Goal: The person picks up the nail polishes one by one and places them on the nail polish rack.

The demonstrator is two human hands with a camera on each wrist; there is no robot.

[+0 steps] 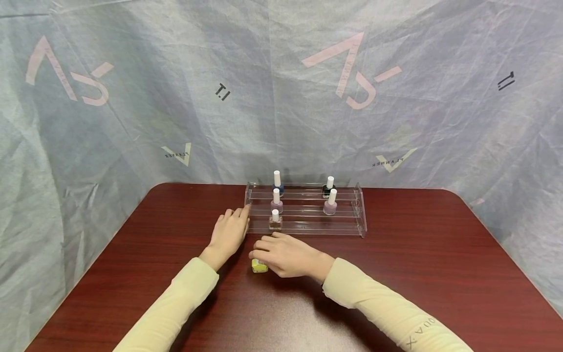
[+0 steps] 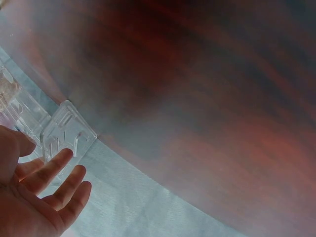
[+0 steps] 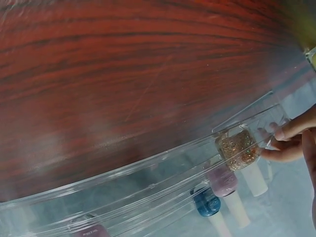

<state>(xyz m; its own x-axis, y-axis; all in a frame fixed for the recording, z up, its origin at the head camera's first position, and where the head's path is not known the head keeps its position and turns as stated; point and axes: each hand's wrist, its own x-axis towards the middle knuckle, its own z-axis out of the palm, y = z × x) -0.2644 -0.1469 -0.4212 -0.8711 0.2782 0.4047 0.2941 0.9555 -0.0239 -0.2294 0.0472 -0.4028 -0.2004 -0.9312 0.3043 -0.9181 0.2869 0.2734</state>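
Observation:
A clear stepped acrylic rack (image 1: pixel 308 229) stands on the table, holding several white-capped nail polish bottles. Its left column has a glittery bottle (image 3: pixel 238 148) in front, a mauve bottle (image 3: pixel 222 180) behind that, and a blue bottle (image 3: pixel 206 201) at the back. Towards the right end are another mauve bottle (image 1: pixel 330 207) and a black one (image 1: pixel 327 189). My left hand (image 1: pixel 229 230) touches the rack's left end panel (image 2: pixel 66 131), its fingers loosely extended. In front of the rack, my right hand (image 1: pixel 288 255) holds a yellow nail polish bottle (image 1: pixel 259 266); its cap is hidden by the fingers.
The dark red wood-grain table (image 1: pixel 422 264) extends around the rack on both sides. A grey printed cloth (image 1: pixel 264 98) hangs right behind the table's back edge and along its sides.

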